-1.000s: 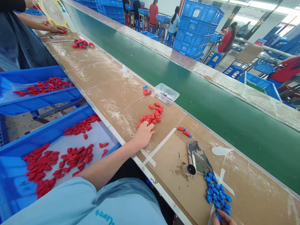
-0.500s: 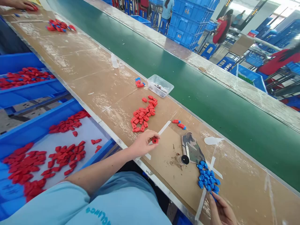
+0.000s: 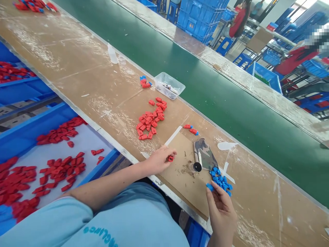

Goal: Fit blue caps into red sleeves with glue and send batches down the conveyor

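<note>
Fingers (image 3: pixel 171 153) pinch small blocky red plastic piece (image 3: pixel 170 158).

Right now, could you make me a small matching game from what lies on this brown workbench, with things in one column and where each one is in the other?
Things:
1. small red plastic piece
2. small blue plastic piece
3. clear plastic tray
4. pile of red plastic pieces

Places:
A. at the bench's far edge, by the green conveyor belt
B. loose on the bench, beyond the left hand
C. in the left hand's fingers
D. at the right hand's fingertips

Pairs: 1-C, 2-D, 3-A, 4-B
</note>
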A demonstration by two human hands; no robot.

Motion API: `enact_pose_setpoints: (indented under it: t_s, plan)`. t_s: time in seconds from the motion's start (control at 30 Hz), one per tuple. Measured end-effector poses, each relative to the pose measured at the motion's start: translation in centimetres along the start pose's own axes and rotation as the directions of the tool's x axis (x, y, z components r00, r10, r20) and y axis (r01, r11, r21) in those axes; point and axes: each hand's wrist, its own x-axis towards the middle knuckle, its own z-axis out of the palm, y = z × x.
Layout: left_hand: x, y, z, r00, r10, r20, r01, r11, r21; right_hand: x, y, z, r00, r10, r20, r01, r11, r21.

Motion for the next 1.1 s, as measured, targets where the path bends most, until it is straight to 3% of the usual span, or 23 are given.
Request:
enact_pose_setpoints:
  t_s: [0.13, 0.3, 0.53, 1.1]
  plan:
    - [0.0, -0.4, 0.5, 0.997, 0.07, 0.03, -0.068, 0.995, -0.071, 1.0, -1.1, 0.9, 0.995, -0.091, 0.029, 0.09, 0.996, 0.01]
    - [-0.3, -0.2, 1.6, 0.985, 0.172, 0.003, -0.169, 0.973, -0.156, 2.6, -2.6, 1.6, 0.961, -0.249, 0.121, 0.27, 0.938, -0.218]
    - [-1.1, 0.9, 3.0, 0.993, 0.116, 0.032, -0.102, 0.95, -0.296, 3.8, -3.9, 2.5, 0.876, -0.439, 0.199, 0.482, 0.781, -0.397]
    - [-1.2, 0.8, 2.9, 0.989, 0.142, 0.04, -0.122, 0.94, -0.32, 4.2, -4.3, 2.6, 0.84, -0.475, 0.264, 0.543, 0.735, -0.407]
